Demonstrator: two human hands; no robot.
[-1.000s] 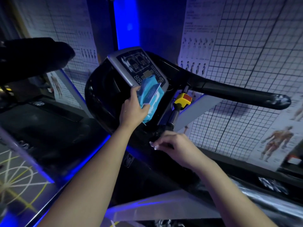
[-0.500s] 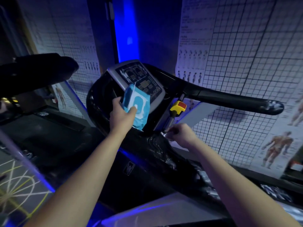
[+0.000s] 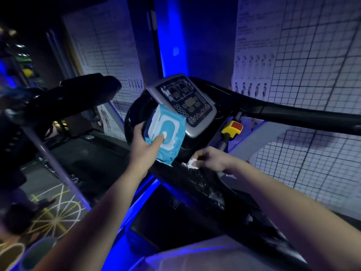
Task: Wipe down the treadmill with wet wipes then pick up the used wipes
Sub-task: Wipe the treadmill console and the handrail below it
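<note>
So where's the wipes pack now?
Centre of the head view: the left hand holds the pack by the console's lower-left corner, above the wipe in the right hand.

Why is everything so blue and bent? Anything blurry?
Head view: a blue light strip behind the console tints the room; the wide lens bows the wall grid; the left hand gripping the wipes pack is sharp, the left edge smeared; wet streaks glint by the wipe the right hand pinches.

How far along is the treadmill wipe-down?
Done, it seems: wet streaks shine on the black side rail. In hand: the right hand pinches a white wipe against that rail, while the left hand holds the blue wipe pack. Left, likely: the console and collecting used wipes.
</note>
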